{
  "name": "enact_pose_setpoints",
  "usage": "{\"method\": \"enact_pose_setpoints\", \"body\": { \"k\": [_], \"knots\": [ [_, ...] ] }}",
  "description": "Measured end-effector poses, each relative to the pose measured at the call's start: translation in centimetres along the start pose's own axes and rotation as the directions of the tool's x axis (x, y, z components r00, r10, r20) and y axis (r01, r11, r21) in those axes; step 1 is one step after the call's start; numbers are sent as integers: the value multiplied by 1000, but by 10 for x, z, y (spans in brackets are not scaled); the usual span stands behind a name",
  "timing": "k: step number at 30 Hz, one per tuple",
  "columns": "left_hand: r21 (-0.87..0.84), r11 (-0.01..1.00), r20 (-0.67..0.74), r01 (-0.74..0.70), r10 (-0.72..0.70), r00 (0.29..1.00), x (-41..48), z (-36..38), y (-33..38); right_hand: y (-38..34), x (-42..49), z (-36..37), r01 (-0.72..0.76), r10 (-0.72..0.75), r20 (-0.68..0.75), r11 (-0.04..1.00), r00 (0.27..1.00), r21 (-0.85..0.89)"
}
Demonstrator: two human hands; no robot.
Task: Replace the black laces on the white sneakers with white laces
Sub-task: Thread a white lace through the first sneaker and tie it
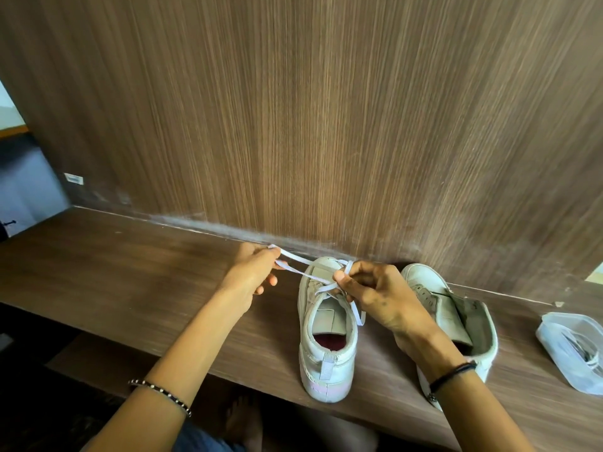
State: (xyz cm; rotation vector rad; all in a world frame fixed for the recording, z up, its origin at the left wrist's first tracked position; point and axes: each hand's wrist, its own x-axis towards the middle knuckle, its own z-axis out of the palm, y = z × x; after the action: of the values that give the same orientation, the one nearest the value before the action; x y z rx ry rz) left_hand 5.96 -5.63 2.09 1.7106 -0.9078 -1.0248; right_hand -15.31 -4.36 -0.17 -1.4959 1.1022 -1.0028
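Left hand [253, 272]: pinches one end of the white lace [293, 257], drawn taut toward 10 o'clock of the near sneaker [326, 357], apparently to pull slack through the top eyelets. Right hand [375, 295], at 1 o'clock of that sneaker: curls round the other end above the tongue, likely for knotting. Second sneaker [421, 278] at 3 o'clock: no lace visible, awaits its turn. Plastic container [554, 321] farther toward 3 o'clock: keeps spare laces within reach.

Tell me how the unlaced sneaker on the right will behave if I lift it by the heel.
The unlaced sneaker will likely splay open at the top, with its tongue flopping, since its eyelets are empty. It sits flat, so a push should probably slide it rather than tip it.
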Motion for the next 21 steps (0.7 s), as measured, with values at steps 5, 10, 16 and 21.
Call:
{"method": "enact_pose_setpoints", "body": {
  "k": [5, 10, 16, 21],
  "knots": [
    [608, 763, -64, -220, 323, 944, -6, 9, -6, 1, 0, 0, 6, -6, -12, 1000, 1000, -15],
    [420, 624, 378, -659, 540, 752, -15, 18, 0, 0, 0, 0, 10, -10, -19, 1000, 1000, 2],
    [310, 638, 583, -705, 458, 671, -19, 22, -7, -1, -1, 0, 14, -14, -16, 1000, 1000, -14],
    [243, 705, 614, -666, 419, 669, -20, 22, -5, -3, 0, 0, 11, -12, -20, 1000, 1000, -23]
  ]
}}
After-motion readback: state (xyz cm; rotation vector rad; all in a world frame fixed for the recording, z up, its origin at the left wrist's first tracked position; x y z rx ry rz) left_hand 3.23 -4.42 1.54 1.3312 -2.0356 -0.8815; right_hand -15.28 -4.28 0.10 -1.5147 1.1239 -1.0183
